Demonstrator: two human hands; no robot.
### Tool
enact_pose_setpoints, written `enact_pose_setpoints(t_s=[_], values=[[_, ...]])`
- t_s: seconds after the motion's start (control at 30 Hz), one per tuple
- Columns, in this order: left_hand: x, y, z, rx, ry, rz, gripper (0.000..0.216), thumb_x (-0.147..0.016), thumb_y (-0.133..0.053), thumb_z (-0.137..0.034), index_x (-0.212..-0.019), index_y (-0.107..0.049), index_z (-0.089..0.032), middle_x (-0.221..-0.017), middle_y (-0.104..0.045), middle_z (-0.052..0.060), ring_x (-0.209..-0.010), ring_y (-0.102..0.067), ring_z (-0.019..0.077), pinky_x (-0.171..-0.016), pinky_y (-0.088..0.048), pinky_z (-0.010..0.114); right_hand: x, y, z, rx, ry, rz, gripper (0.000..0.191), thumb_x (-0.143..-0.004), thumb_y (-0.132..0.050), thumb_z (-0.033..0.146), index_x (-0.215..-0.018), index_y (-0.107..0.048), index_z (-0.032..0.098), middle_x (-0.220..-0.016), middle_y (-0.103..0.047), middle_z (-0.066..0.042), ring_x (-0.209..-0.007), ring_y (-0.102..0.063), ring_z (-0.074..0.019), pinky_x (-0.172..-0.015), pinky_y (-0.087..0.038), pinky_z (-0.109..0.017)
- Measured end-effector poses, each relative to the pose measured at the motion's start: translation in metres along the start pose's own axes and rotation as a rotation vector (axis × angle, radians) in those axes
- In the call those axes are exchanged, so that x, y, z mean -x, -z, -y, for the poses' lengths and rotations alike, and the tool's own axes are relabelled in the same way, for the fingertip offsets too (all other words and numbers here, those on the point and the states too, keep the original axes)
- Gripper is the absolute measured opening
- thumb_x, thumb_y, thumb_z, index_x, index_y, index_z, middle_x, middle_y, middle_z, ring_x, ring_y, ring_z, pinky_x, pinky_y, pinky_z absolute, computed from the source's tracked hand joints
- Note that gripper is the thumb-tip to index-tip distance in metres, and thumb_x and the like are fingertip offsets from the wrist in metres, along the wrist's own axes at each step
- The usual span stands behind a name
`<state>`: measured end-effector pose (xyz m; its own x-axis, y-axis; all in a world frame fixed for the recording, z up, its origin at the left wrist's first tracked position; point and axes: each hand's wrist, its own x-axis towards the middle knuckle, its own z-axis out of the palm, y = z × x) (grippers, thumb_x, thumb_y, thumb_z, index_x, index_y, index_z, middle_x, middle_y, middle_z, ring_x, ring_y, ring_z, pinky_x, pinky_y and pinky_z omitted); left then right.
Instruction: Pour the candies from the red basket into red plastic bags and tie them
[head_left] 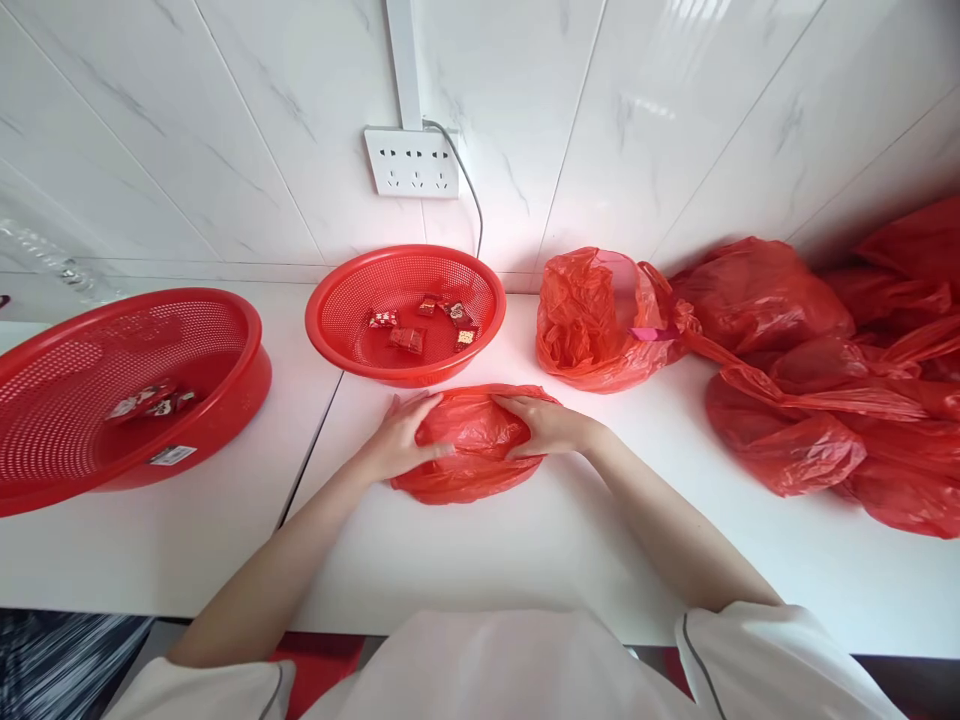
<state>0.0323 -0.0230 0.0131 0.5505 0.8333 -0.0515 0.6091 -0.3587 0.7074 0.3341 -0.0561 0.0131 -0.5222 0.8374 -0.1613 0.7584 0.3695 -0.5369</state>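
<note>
A crumpled red plastic bag (469, 470) lies on the white table (525, 560) just in front of me. My left hand (401, 435) rests on the bag's left side with its fingers pressed onto the plastic. My right hand (544, 425) lies on the bag's right top, fingers curled into the film. Directly behind the bag stands a round red mesh basket (337, 300) holding several small red wrapped packets (407, 340).
A larger red mesh basket (225, 400) with a few packets (150, 400) sits at the left. An open red bag (600, 320) and a heap of red plastic bags (825, 400) fill the right side. A white wall socket (412, 162) with a cable is on the tiled wall.
</note>
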Motion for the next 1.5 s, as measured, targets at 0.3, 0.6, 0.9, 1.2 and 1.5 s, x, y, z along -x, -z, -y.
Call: enact_pose_setpoints(t_s=[0.3,0.6,0.9,1.2,1.5], values=[[-0.015,0.028,-0.030,1.241,0.578,-0.303,0.043,-0.079,-0.066,-0.051,-0.103,-0.059,-0.016,-0.096,-0.072,0.016,-0.081,-0.069,0.0236,-0.074,-0.056,0.034,0.005,0.042,0.045,-0.027,0.373,-0.365,0.033,-0.097,-0.051,0.038,-0.121,-0.066,0.020,-0.126,-0.065,-0.011,-0.116,-0.061,-0.0229,-0.100,-0.050,-0.039],[-0.033,0.025,-0.047,1.444,0.338,-0.604,0.008,-0.066,-0.055,-0.009,-0.066,-0.051,-0.017,-0.070,-0.063,0.003,-0.073,-0.066,0.0157,-0.076,-0.060,0.030,-0.007,0.004,0.051,0.271,0.310,-0.047,0.071,-0.076,-0.071,0.059,-0.139,-0.056,0.028,-0.161,-0.027,-0.010,-0.148,-0.021,-0.0367,-0.119,-0.017,-0.057],[-0.021,0.000,-0.058,1.428,0.192,-0.591,0.007,-0.063,-0.064,-0.013,-0.067,-0.059,-0.015,-0.077,-0.068,0.001,-0.080,-0.068,0.0166,-0.079,-0.059,0.032,0.018,-0.013,0.082,0.347,-0.056,-0.108,0.061,-0.093,-0.056,0.040,-0.146,-0.044,0.012,-0.155,-0.037,-0.020,-0.141,-0.037,-0.0366,-0.114,-0.030,-0.054],[-0.009,-0.023,-0.055,1.408,0.182,-0.444,0.016,-0.066,-0.066,-0.015,-0.082,-0.070,-0.013,-0.087,-0.074,0.006,-0.097,-0.070,0.0269,-0.083,-0.059,0.040,-0.029,0.044,0.094,0.254,-0.094,-0.521,0.029,-0.102,-0.035,0.025,-0.114,-0.061,0.018,-0.106,-0.068,-0.012,-0.097,-0.064,-0.0215,-0.081,-0.046,-0.030],[-0.006,-0.023,-0.047,1.404,0.188,-0.306,0.016,-0.070,-0.063,-0.018,-0.084,-0.071,-0.014,-0.096,-0.075,0.008,-0.102,-0.069,0.0287,-0.088,-0.057,0.044,-0.045,0.037,0.062,0.314,-0.203,-0.541,0.027,-0.100,-0.041,0.029,-0.115,-0.060,0.019,-0.106,-0.067,-0.011,-0.103,-0.062,-0.0246,-0.086,-0.048,-0.034]])
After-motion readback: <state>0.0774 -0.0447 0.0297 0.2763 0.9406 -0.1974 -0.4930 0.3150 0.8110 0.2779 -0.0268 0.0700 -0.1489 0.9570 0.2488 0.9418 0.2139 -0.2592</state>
